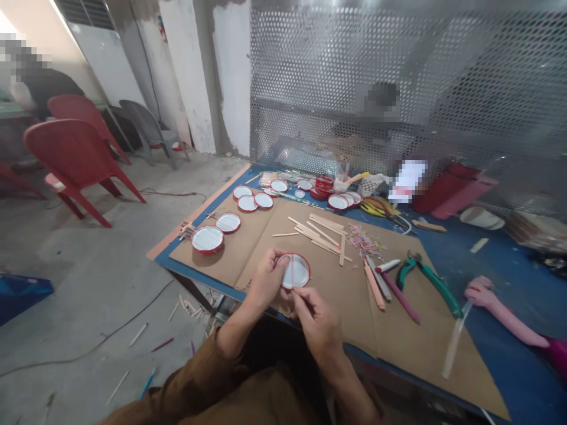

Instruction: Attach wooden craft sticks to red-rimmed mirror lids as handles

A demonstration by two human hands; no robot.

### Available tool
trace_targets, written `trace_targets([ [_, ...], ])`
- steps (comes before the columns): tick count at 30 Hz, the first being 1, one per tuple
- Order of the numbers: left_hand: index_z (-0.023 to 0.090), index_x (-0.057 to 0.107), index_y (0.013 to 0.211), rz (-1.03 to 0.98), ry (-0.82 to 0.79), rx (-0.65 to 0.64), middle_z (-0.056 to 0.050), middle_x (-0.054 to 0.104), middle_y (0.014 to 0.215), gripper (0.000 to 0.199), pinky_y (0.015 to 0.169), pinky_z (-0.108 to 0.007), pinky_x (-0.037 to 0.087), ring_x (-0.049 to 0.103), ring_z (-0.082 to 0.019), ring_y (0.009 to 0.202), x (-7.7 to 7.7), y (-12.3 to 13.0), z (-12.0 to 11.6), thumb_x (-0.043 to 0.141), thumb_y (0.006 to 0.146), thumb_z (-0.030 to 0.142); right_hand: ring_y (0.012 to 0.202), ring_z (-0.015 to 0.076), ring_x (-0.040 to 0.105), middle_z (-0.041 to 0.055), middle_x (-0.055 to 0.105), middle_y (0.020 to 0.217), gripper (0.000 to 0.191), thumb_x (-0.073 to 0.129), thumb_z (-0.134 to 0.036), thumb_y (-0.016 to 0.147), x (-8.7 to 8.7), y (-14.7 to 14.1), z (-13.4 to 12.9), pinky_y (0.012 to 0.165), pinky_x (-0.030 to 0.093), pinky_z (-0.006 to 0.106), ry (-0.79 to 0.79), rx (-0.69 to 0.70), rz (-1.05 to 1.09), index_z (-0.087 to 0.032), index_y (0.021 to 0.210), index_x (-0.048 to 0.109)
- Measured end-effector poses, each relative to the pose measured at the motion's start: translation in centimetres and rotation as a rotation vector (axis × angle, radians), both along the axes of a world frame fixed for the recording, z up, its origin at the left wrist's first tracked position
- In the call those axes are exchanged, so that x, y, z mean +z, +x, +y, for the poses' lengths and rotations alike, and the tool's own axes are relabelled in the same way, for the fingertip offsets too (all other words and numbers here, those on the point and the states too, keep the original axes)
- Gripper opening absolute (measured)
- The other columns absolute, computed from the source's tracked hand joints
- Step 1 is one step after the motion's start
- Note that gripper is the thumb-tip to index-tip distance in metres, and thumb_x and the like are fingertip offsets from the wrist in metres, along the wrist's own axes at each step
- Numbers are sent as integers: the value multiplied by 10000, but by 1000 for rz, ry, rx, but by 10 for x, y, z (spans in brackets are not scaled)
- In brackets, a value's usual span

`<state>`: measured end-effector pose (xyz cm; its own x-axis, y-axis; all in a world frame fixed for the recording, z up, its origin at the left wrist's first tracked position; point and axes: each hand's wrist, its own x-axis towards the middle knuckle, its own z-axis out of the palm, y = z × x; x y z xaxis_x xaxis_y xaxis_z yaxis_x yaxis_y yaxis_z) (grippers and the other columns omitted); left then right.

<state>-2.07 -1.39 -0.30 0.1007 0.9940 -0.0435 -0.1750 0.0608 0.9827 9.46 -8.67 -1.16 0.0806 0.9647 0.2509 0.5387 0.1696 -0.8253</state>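
My left hand [269, 277] grips a round white jar lid [301, 273] with a red rim, its thumb over the left side of the face. A thin pinkish strand runs across the lid from top to bottom. At the lid's lower edge, my right hand [318, 321] is closed in a pinch near the strand's end; what lies between its fingertips is too small to make out. Beyond the hands, flat wooden sticks [325, 236] lie on brown cardboard [266, 248], with a heap of small coloured bands [365, 241] to their right.
More red-rimmed lids stand at the left [208, 239] and back [339, 202]. Green-handled pliers [436, 284], several pens [401, 298] and a pink-handled tool [505, 316] lie right. A perforated metal screen [310, 77] closes the table's back. Red chairs [75, 156] stand left; a person sits beyond them.
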Motion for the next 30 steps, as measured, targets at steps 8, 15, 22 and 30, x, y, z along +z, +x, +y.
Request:
trace_targets([
  [8, 184, 442, 941, -298, -9, 127, 66, 485, 700, 361, 282, -122, 362, 461, -36, 411, 5, -1, -2, 608, 774, 458, 578, 166, 631, 41, 686, 669, 350, 439, -439, 884, 7, 38, -2, 554, 480, 257, -22, -234, -89, -181, 954, 664],
  [15, 187, 449, 933, -413, -66, 128, 43, 492, 783, 368, 360, -140, 477, 527, -57, 542, 16, -4, -4, 662, 712, 390, 782, 197, 634, 62, 688, 840, 280, 433, -373, 883, 17, 42, 8, 696, 461, 288, 19, -57, -262, -202, 867, 653],
  [22, 188, 472, 1065, -375, -113, -98, -6, 535, 896, 436, 381, -264, 557, 582, -109, 594, 15, -13, -1, 658, 696, 328, 757, 189, 582, 34, 629, 773, 150, 511, -257, 804, 18, 53, 9, 686, 431, 296, -73, 53, -333, -214, 733, 636],
  [30, 146, 553, 903, 23, -95, -380, 12, 563, 730, 382, 362, -202, 497, 575, -109, 521, 14, -12, 2, 658, 711, 458, 410, 80, 415, -14, 602, 575, 344, 683, -478, 684, 15, 46, 27, 399, 308, 210, -255, -161, 553, -170, 838, 677],
])
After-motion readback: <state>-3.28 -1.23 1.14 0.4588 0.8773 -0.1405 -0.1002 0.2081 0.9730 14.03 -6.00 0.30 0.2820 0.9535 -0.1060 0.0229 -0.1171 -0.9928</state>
